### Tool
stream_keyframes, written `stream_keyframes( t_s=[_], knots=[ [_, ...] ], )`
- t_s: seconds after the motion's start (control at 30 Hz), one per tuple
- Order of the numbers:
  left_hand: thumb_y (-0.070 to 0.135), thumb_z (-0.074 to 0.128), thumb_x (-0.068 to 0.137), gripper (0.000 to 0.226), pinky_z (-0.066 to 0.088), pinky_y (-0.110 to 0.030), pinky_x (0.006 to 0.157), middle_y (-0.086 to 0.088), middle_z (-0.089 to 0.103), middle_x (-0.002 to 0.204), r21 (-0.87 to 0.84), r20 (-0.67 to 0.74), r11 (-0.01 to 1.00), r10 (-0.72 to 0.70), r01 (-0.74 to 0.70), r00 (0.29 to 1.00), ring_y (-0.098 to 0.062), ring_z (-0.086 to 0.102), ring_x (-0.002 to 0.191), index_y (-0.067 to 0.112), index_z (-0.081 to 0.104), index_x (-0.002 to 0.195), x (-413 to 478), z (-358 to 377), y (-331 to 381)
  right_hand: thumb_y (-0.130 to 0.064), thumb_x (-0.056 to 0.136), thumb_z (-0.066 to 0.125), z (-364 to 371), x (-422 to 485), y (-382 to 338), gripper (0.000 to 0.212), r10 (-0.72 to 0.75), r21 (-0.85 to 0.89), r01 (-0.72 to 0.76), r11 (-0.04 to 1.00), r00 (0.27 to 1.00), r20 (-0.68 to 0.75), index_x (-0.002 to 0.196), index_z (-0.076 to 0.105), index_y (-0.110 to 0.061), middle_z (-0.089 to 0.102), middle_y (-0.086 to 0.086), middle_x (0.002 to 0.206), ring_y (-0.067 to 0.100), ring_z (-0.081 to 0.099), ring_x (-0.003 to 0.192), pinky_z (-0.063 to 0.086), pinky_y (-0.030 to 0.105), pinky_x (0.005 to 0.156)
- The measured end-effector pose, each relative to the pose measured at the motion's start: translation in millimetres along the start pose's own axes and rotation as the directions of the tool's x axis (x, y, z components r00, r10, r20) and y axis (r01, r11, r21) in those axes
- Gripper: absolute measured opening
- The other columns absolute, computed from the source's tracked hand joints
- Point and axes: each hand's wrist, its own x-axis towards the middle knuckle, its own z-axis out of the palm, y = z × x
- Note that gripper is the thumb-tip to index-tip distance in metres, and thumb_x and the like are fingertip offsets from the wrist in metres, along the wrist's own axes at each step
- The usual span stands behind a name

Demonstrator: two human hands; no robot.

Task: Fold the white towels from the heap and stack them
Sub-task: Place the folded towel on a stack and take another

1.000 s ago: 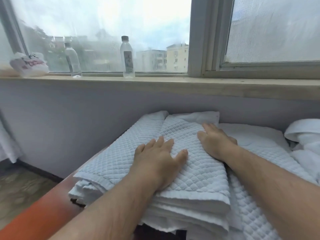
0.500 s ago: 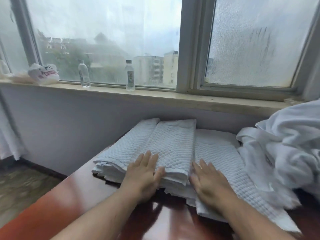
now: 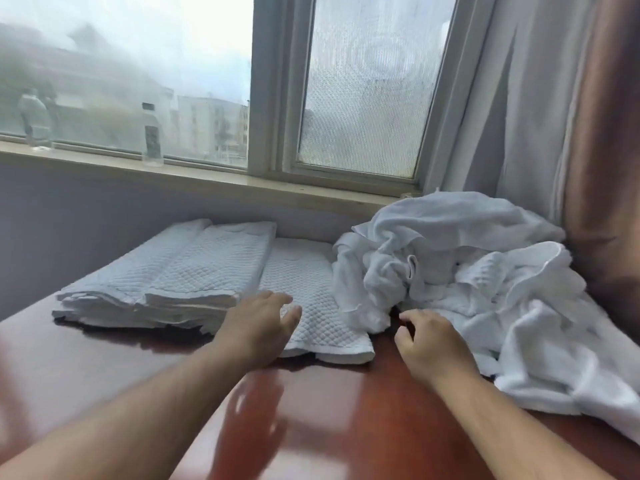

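Head view, both forearms reaching out over the red-brown table point(image 3: 329, 417).

Left hand point(image 3: 258, 327) – fingers stretched out and slightly spread, nothing gripped. It hung over the near end of a single folded towel point(image 3: 304, 289); whether the fingertips touched the quilted cloth could not be told (motion blur).

Stack of folded towels point(image 3: 180, 271) lay just left of that hand, its right edge touching the single towel, its far end near the wall under the windowsill point(image 3: 207, 174).

Right hand point(image 3: 429, 344) – fingers loosely curled, thumb pointing left, no cloth in it. It sat just beside the near-left edge of the heap point(image 3: 467, 265), with a narrow strip of bare table between knuckles and cloth.

Heap: crumpled white towels, piled against the curtain point(image 3: 588, 133) at the right, spilling toward the near table edge.

Two clear bottles point(image 3: 152, 136) stood on the sill, well apart from both hands
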Motion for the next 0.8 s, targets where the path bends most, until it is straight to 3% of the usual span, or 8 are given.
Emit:
stream_keyframes(
  t_s=[0.13, 0.23, 0.3, 0.4, 0.47, 0.6, 0.73, 0.8],
  knots=[
    [0.048, 0.042, 0.103, 0.045, 0.033, -0.036, 0.112, 0.001, 0.051, 0.143, -0.11, 0.052, 0.99, 0.097, -0.091, 0.994, -0.02, 0.041, 0.136, 0.026, 0.054, 0.14, -1.8, 42.6, 53.2, -0.023, 0.095, 0.056, -24.1, -28.0, 62.9, 0.032, 0.16, 0.117, -0.149, 0.982, 0.983, -0.091, 0.124, 0.068, -0.018, 0.065, 0.001, 0.126, 0.019, 0.059, 0.116, 0.042, 0.027, 0.088],
    [0.037, 0.051, 0.101, 0.031, 0.041, -0.025, 0.089, 0.01, 0.065, 0.109, -0.36, 0.061, 0.922, 0.175, -0.142, 0.983, -0.009, 0.06, 0.108, 0.025, 0.064, 0.126, -10.0, 79.2, 87.3, -0.024, 0.096, 0.061, -17.0, -47.6, 94.2, 0.016, 0.266, 0.239, -0.224, 0.945, 0.95, -0.161, 0.109, 0.071, -0.022, 0.068, -0.006, 0.108, 0.014, 0.062, 0.103, 0.045, 0.023, 0.081],
    [0.036, 0.054, 0.099, 0.028, 0.04, -0.016, 0.078, 0.019, 0.061, 0.099, -0.48, 0.054, 0.863, 0.206, -0.156, 0.977, 0.006, 0.057, 0.092, 0.029, 0.065, 0.124, -10.8, 101.4, 109.8, -0.026, 0.095, 0.061, -15.2, -47.7, 106.5, 0.008, 0.353, 0.348, -0.271, 0.897, 0.915, -0.197, 0.098, 0.067, -0.03, 0.067, -0.012, 0.095, 0.012, 0.065, 0.094, 0.045, 0.019, 0.069],
    [0.038, 0.056, 0.098, 0.027, 0.05, -0.022, 0.086, 0.019, 0.061, 0.101, -0.592, 0.039, 0.793, 0.211, -0.148, 0.977, 0.004, 0.057, 0.096, 0.032, 0.065, 0.123, 3.1, 126.4, 137.8, -0.03, 0.089, 0.055, -14.0, -37.4, 120.3, 0.009, 0.4, 0.429, -0.275, 0.861, 0.887, -0.232, 0.091, 0.062, -0.034, 0.069, -0.005, 0.083, 0.02, 0.067, 0.081, 0.05, 0.029, 0.066],
    [0.035, 0.056, 0.097, 0.028, 0.051, -0.029, 0.089, 0.017, 0.062, 0.1, -0.603, 0.018, 0.786, 0.19, -0.141, 0.982, 0.0, 0.058, 0.095, 0.029, 0.064, 0.124, 17.2, 141.9, 153.2, -0.032, 0.092, 0.055, -4.6, -29.4, 128.7, 0.008, 0.417, 0.413, -0.323, 0.852, 0.895, -0.16, 0.09, 0.063, -0.03, 0.069, -0.001, 0.087, 0.021, 0.066, 0.086, 0.05, 0.031, 0.072],
    [0.036, 0.053, 0.094, 0.036, 0.047, -0.034, 0.082, 0.018, 0.059, 0.101, -0.503, -0.06, 0.859, 0.074, -0.094, 0.995, -0.004, 0.056, 0.092, 0.034, 0.053, 0.129, 45.9, 181.7, 171.0, -0.05, 0.091, 0.05, 20.1, -6.4, 146.3, 0.027, 0.323, 0.175, -0.304, 0.937, 0.942, -0.095, 0.072, 0.056, -0.032, 0.058, -0.008, 0.092, 0.013, 0.055, 0.096, 0.041, 0.028, 0.084],
    [0.044, 0.044, 0.092, 0.052, 0.042, -0.039, 0.081, 0.007, 0.053, 0.132, -0.408, -0.061, 0.913, -0.012, -0.014, 0.998, -0.023, 0.056, 0.112, 0.044, 0.032, 0.142, 78.9, 201.9, 176.9, -0.044, 0.097, 0.042, 21.2, 10.3, 157.7, 0.036, 0.368, 0.211, -0.339, 0.917, 0.923, -0.115, 0.068, 0.055, -0.027, 0.06, -0.009, 0.084, 0.01, 0.056, 0.082, 0.04, 0.032, 0.072],
    [0.043, 0.042, 0.093, 0.054, 0.038, -0.039, 0.08, 0.005, 0.05, 0.138, -0.4, -0.049, 0.916, -0.015, -0.006, 0.999, -0.025, 0.054, 0.118, 0.047, 0.029, 0.145, 87.5, 203.1, 178.7, -0.045, 0.098, 0.044, 14.0, 12.7, 157.3, 0.041, 0.396, 0.256, -0.373, 0.892, 0.917, -0.046, 0.074, 0.063, -0.017, 0.066, -0.001, 0.083, 0.016, 0.059, 0.079, 0.046, 0.035, 0.07]
  ],
)
